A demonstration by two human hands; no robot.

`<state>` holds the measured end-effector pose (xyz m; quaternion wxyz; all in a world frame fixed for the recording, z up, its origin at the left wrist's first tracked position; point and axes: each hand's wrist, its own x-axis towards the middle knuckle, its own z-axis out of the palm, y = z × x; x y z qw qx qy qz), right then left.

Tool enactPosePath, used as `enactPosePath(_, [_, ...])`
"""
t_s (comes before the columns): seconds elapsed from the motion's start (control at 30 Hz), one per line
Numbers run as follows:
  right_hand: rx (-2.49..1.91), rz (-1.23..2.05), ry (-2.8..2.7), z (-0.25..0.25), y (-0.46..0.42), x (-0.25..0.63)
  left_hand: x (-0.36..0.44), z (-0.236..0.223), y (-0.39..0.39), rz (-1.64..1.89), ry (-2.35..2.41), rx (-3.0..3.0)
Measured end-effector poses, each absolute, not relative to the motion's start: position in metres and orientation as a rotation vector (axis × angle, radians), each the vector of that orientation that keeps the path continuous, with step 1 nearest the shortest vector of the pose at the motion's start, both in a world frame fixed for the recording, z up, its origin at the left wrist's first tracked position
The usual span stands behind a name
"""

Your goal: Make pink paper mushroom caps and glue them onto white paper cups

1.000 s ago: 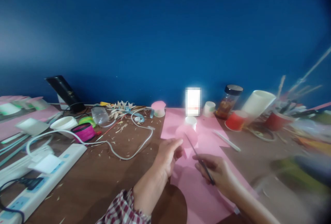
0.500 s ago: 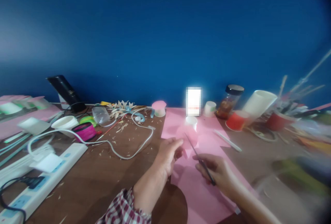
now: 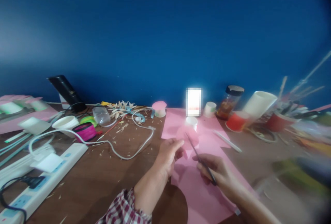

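Observation:
My left hand (image 3: 169, 153) pinches the lower left edge of a round pink paper disc (image 3: 191, 140). In my right hand (image 3: 213, 169) is a slim, dark pointed tool (image 3: 204, 163), its kind unclear; its tip lies over the middle of the disc. Just behind the disc stands a small white cup (image 3: 191, 121), partly covered by it. Below my hands spreads a pink paper sheet (image 3: 204, 196) with a curved cut-out on its left side. Farther back, another small cup (image 3: 159, 112) has a pink paper top, and a plain one (image 3: 210, 109) stands to the right.
A bright, blurred-out screen (image 3: 193, 101) stands by the blue wall. To the right are a lidded jar (image 3: 230, 101), a red cup (image 3: 236, 122) and a white stick (image 3: 227, 141). On the left lie a power strip (image 3: 49, 186), a white cable (image 3: 129, 157) and a magenta tape roll (image 3: 84, 132).
Both hands keep nearly the same place and hold. The tool and the disc have barely shifted; the whole view has drifted slightly.

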<state>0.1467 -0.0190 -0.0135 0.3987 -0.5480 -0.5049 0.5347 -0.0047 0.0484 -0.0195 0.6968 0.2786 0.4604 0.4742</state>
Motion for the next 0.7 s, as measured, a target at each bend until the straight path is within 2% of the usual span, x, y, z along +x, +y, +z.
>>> enactPosePath(0.7, [-1.455, 1.28, -1.312, -0.0169, -0.0175, 0.1464, -0.0023, -0.0214, 0.0471, 1.016, 1.021, 0.649])
